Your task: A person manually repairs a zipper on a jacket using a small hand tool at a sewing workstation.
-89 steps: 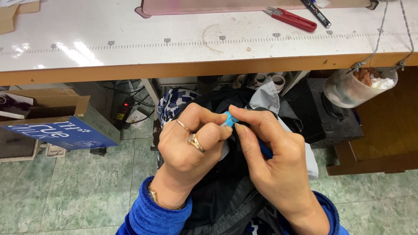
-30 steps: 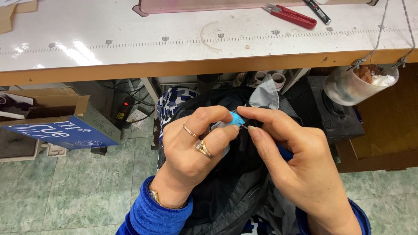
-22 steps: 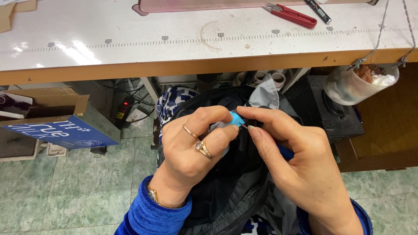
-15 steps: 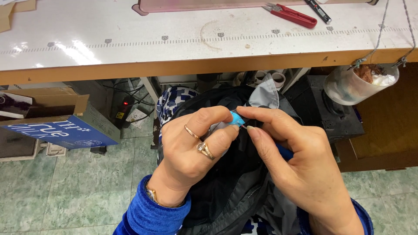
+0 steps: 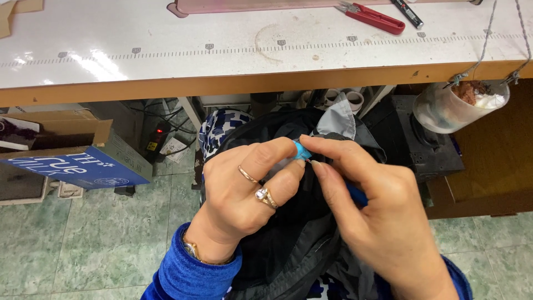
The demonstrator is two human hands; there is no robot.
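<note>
Left hand (image 5: 244,194) pinches black cloth (image 5: 288,244) in lap, near table (image 5: 222,50) edge; right hand (image 5: 383,216) pinches blue tool (image 5: 302,150) w/ tip at seam. We judge: keep cloth taut, short strokes.

Two hands work over one dark garment (image 5: 288,233): the left hand (image 5: 244,194), with two rings (image 5: 261,194) on its fingers, and the right hand (image 5: 377,216). One small blue tool (image 5: 302,150) sits between them. On the counter (image 5: 166,50) lie one red snips (image 5: 372,15) and what looks like one black pen (image 5: 408,12). One clear hanging cup (image 5: 458,105), one blue-sided cardboard box (image 5: 72,164).
</note>
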